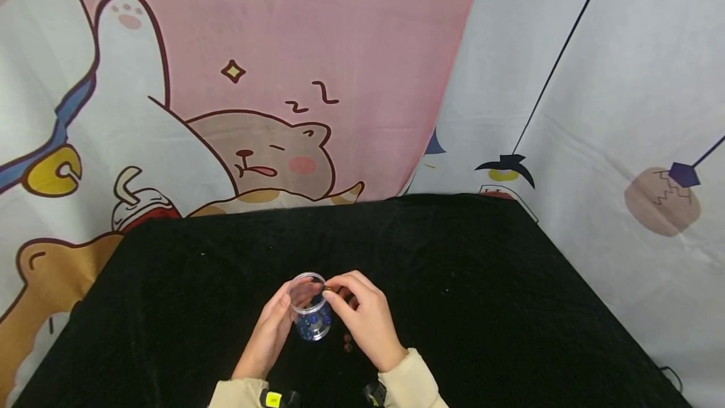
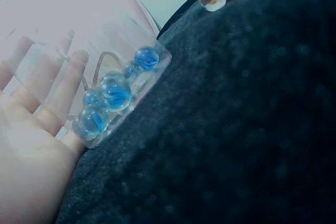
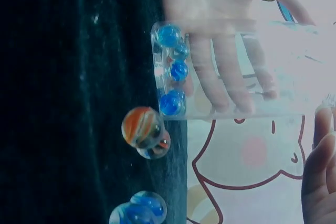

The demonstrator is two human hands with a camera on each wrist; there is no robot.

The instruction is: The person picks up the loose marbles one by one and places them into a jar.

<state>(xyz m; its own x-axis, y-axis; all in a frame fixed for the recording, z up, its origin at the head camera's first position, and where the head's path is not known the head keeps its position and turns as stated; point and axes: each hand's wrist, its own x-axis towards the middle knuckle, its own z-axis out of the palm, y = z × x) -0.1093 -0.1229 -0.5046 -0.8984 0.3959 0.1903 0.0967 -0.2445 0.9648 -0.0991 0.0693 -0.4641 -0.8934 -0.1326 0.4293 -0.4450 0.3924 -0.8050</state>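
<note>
My left hand (image 1: 270, 332) holds a clear jar (image 1: 313, 335) from its left side, the mouth tipped towards me. Several blue marbles (image 2: 115, 94) lie at the bottom of the jar, and the fingers show through its wall in both wrist views. At the jar's rim, my right hand (image 1: 365, 313) pinches a small brownish marble (image 1: 328, 289) between thumb and forefinger. Only the fingertips (image 3: 324, 153) of that hand appear in the right wrist view, by the jar's mouth. Beside the jar, two orange-streaked marbles (image 3: 142, 128) rest on the black cloth.
Black cloth (image 1: 170, 294) covers the table. More blue marbles (image 3: 139, 214) lie beyond the orange ones in the right wrist view. Printed curtains (image 1: 385, 80) hang behind the table and along its sides. A dark cable (image 1: 672, 375) shows near the right edge.
</note>
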